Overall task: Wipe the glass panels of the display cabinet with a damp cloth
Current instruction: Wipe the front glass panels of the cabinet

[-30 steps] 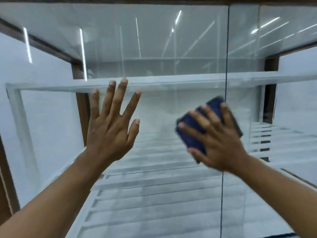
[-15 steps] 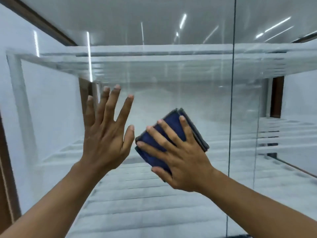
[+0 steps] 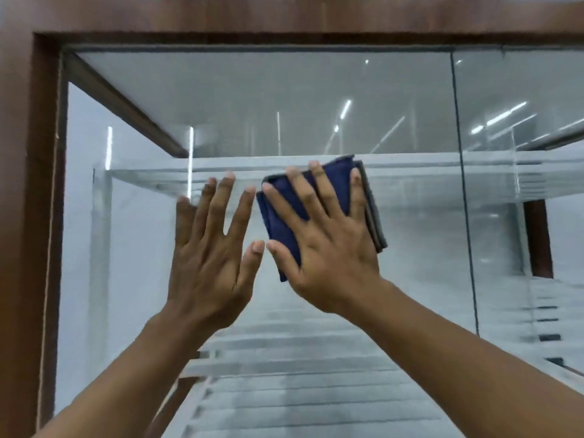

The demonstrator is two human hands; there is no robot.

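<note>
1. Fingers straight and spread, the left hand point(image 3: 211, 248) lies palm-forward on the glass panel point(image 3: 316, 105) and holds nothing; just beside it the right hand point(image 3: 328, 245), fingers also straight and splayed, presses the cloth point(image 3: 281, 222) flat on the same pane, with no finger curled round it.
2. Smooth brown wooden frame point(image 3: 31, 184) borders the pane at left and top; the glass is clear and glossy and mirrors thin light strips; the cloth is a soft, dark blue folded pad, roughly rectangular and tilted, with a grey layer along its right edge.
3. Behind the pane runs a transparent glass shelf point(image 3: 410, 172), level with the cloth's upper corner; to the right a dark vertical seam point(image 3: 461, 184) divides this pane from the next panel point(image 3: 521, 248); the right hand hides most of the cloth.
4. Against half a second ago, both hands sit higher on the pane; the cloth has risen to shelf level; the right fingers point more upward; the frame's top beam has come into view.
</note>
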